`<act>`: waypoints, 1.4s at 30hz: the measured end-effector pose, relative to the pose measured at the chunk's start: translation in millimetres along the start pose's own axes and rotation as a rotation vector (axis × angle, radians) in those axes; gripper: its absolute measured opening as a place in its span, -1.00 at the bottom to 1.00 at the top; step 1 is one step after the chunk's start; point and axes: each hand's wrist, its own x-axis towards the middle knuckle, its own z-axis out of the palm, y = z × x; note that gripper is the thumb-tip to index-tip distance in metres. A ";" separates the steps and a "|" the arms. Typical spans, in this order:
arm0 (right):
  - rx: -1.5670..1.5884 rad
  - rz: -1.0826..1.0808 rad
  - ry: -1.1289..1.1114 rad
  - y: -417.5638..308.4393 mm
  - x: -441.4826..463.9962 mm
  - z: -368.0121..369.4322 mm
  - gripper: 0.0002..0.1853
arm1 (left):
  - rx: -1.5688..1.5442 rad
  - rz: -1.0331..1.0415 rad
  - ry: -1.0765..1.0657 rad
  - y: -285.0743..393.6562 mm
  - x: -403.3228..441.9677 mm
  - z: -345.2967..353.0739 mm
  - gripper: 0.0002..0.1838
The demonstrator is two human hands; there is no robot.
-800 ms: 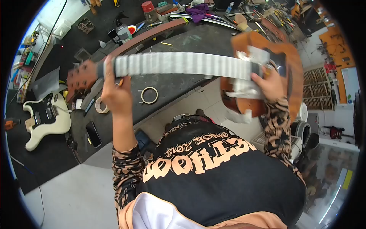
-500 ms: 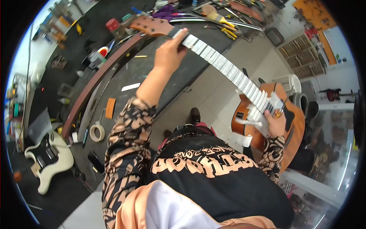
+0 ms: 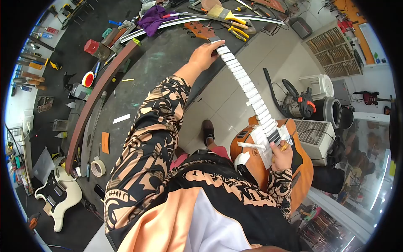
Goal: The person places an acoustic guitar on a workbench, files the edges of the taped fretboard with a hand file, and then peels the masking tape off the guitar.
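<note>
An acoustic guitar (image 3: 303, 172) is held across my front, its body at my right side and its headstock (image 3: 198, 29) over the bench. Whitish tape strips cover most of the fretboard (image 3: 247, 86), and more tape and paper lie around its body end. My left hand (image 3: 204, 55) is closed round the neck just below the headstock. At the dark, uncovered end of the fretboard is my right hand (image 3: 281, 158), its fingers closed on a small tool with a yellowish handle (image 3: 286, 145). Most of that tool is hidden, so its kind is unclear.
The dark bench (image 3: 138, 94) bears a long brown wooden strip (image 3: 94, 92), a tape roll (image 3: 98, 168), a white electric guitar (image 3: 63, 193) and a purple cloth (image 3: 154, 19). A brush (image 3: 224, 13) and pliers (image 3: 238, 32) lie at the back. A vacuum cleaner (image 3: 299, 103) stands on the floor.
The headstock and my left hand have swung right, and the neck now stands steeper. The guitar body and my right hand have shifted left and down. The view has turned too.
</note>
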 end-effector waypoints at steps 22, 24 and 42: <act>-0.238 -0.152 -0.064 -33.4 6.5 14.4 -0.74 | 0.042 -0.432 0.453 -99.7 -371.3 -50.8 -0.13; -0.169 -0.126 -0.091 -19.5 -14.7 23.2 -0.83 | 0.123 -0.521 0.304 -94.1 -473.6 -77.2 -0.11; 0.031 -0.131 0.005 15.4 -14.4 4.5 -0.77 | 0.590 -0.712 0.102 -285.4 -422.5 -201.1 0.08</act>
